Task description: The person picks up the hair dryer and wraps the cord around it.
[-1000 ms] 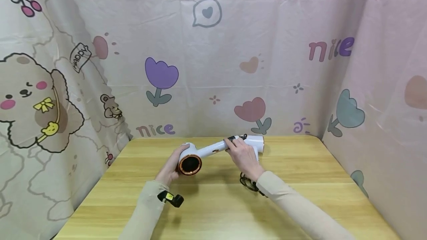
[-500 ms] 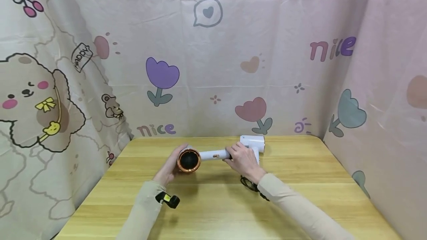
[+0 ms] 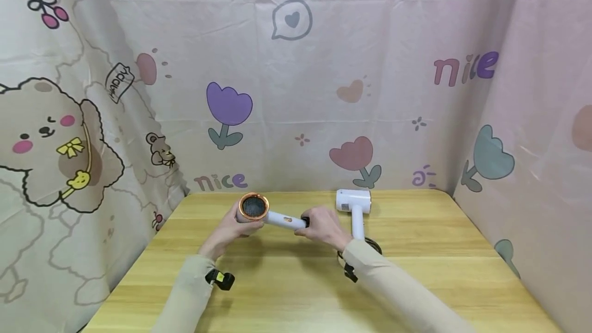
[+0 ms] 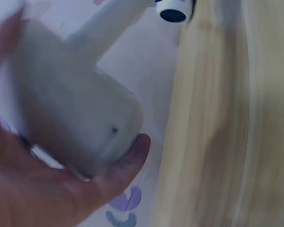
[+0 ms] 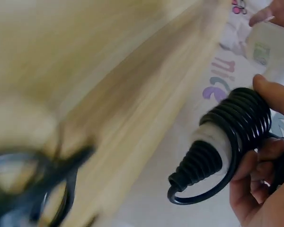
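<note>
A white hair dryer (image 3: 282,220) with a copper-rimmed round opening is held above the table by both hands. My left hand (image 3: 234,227) grips its head, thumb and fingers on opposite sides of the barrel in the left wrist view. My right hand (image 3: 325,226) holds the handle's end, where a black cord (image 5: 239,118) is wound in tight coils. In the head view the opening tilts up toward the camera. A second white hair dryer (image 3: 353,202) lies on the table just beyond the right hand, its lower handle partly hidden by the right forearm.
The wooden table (image 3: 287,292) reaches back to a printed curtain (image 3: 296,76) that also hangs along both sides. Near the right wrist, the second dryer's black cord (image 3: 372,244) lies bundled on the table.
The held dryer has turned, its opening swinging upward and its head rising left while the handle end dropped. My right hand shifted slightly left and down, uncovering more of the second dryer.
</note>
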`<state>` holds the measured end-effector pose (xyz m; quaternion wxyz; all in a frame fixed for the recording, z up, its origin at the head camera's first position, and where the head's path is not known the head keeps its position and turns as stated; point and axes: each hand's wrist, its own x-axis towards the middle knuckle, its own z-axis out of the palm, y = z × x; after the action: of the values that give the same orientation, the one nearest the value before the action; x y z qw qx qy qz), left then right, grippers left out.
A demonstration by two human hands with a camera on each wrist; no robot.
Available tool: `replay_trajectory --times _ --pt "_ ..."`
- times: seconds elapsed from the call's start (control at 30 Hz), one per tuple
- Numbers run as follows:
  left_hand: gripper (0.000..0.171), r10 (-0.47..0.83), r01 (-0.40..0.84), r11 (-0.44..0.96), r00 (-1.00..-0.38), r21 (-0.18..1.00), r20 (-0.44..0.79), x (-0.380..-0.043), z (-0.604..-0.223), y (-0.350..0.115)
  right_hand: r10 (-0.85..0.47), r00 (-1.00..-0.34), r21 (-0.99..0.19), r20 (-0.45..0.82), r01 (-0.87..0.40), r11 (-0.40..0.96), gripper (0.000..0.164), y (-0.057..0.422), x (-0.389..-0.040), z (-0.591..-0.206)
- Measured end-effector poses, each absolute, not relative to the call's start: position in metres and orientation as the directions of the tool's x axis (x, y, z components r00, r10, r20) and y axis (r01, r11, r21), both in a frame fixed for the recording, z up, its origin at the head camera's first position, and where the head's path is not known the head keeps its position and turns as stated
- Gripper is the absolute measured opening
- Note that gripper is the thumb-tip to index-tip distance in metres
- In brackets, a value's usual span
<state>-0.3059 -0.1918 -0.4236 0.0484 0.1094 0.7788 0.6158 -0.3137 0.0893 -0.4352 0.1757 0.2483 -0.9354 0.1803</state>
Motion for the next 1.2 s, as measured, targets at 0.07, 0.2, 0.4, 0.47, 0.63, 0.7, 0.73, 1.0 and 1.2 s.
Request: replay_trajectory --times 0.07,0.2,0.4,0.47,0.63,0.7,0.73,1.0,1.2 --pt "0.087 0.171 0.139 0.28 -0.981 0.95 0.093 -0.308 -0.424 -0.193 -0.404 -0.842 -0.303 0.357 -0.514 0.803 0.029 0.083 -0.316 -0.435" --pt "0.08 0.075 0.154 0.371 -0.988 0.916 0.136 -0.312 -0.427 -0.196 -0.43 -0.856 -0.334 0.288 -0.51 0.793 0.028 0.073 -0.323 -0.434" --pt "0.073 -0.023 0.081 0.535 -0.994 0.841 0.11 -0.316 -0.431 -0.199 -0.438 -0.87 -0.362 0.226 -0.493 0.791 0.027 0.068 -0.332 -0.439" --pt "0.076 -0.048 0.053 0.565 -0.994 0.823 0.097 -0.318 -0.433 -0.2 -0.432 -0.876 -0.372 0.213 -0.482 0.793 0.028 0.066 -0.334 -0.442" --pt "0.084 -0.097 -0.007 0.616 -0.993 0.787 0.068 -0.327 -0.439 -0.202 -0.408 -0.892 -0.407 0.194 -0.451 0.794 0.029 0.062 -0.339 -0.447" --pt "0.086 -0.109 -0.023 0.625 -0.992 0.78 0.058 -0.33 -0.442 -0.202 -0.4 -0.899 -0.446 0.18 -0.437 0.781 0.027 0.062 -0.34 -0.45" --pt "0.086 -0.115 -0.031 0.623 -0.992 0.781 0.053 -0.332 -0.443 -0.203 -0.399 -0.9 -0.459 0.177 -0.434 0.775 0.026 0.062 -0.341 -0.452" --pt "0.085 -0.174 -0.109 0.607 -0.985 0.787 -0.002 -0.336 -0.455 -0.209 -0.412 -0.892 -0.458 0.183 -0.448 0.767 0.032 0.057 -0.344 -0.46" --pt "0.084 -0.207 -0.139 0.585 -0.978 0.799 -0.018 -0.345 -0.462 -0.21 -0.421 -0.894 -0.434 0.153 -0.443 0.784 0.043 0.056 -0.345 -0.463"
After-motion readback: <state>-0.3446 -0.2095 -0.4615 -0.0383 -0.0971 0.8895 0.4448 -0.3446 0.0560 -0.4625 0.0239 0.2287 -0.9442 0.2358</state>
